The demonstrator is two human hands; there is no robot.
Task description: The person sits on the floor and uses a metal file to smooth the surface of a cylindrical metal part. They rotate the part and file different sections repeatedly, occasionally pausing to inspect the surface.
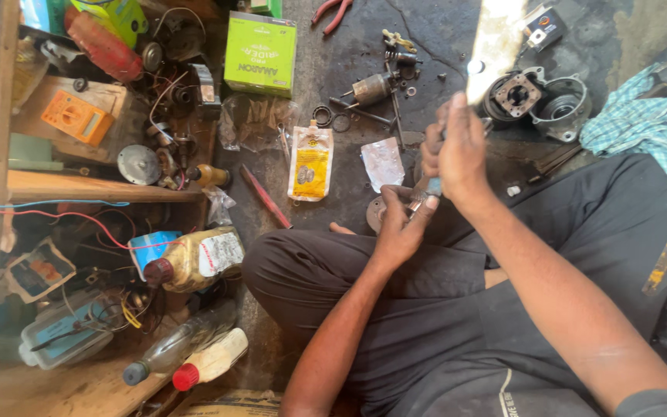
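My left hand (399, 228) pinches a small blue-grey part (430, 188) just above my knee; my right hand (457, 147) is closed around a tool over it. I think the part may slip toward the metal housing (561, 108) beyond, because the grip is only at the fingertips.

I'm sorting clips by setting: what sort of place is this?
Likely a small repair workshop, worked on the floor: motor parts, pliers, an orange multimeter and loose wires lie around the person's hands.

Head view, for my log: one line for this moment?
left hand: holds small part | right hand: grips tool above it | floor: scattered parts
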